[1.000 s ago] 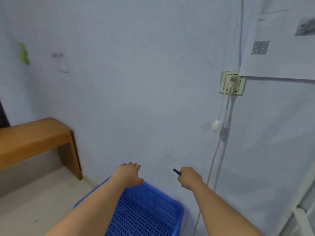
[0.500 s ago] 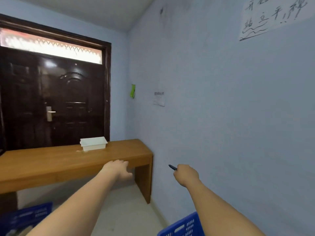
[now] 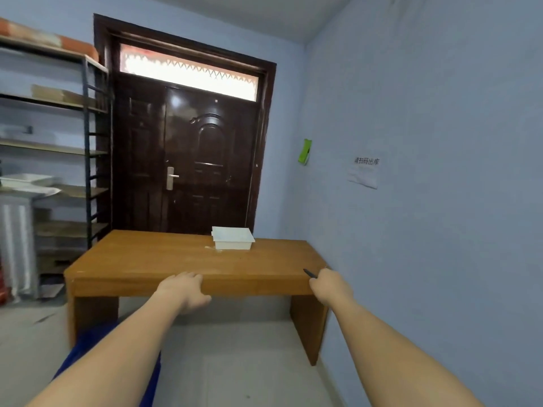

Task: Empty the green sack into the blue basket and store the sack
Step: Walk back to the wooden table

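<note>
Ahead, left hand (image 3: 185,292) loosely open; right hand (image 3: 330,286) grips slim dark pen (image 3: 309,273).

A storeroom: metal shelving (image 3: 88,148), a wooden table (image 3: 188,259), and a scan-out notice (image 3: 364,171).

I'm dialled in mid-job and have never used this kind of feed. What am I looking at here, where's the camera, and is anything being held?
There is no machine: a person wears one wide-angle camera on the head, so both bare arms reach out from the bottom of the view. The left hand is loosely open and holds nothing. The right hand is closed around a thin dark object; only its tip shows, so I cannot name it. Ahead stands a wooden table with a white box on it. A blue shape, blurred, shows behind the left arm. No green sack is in view.
</note>
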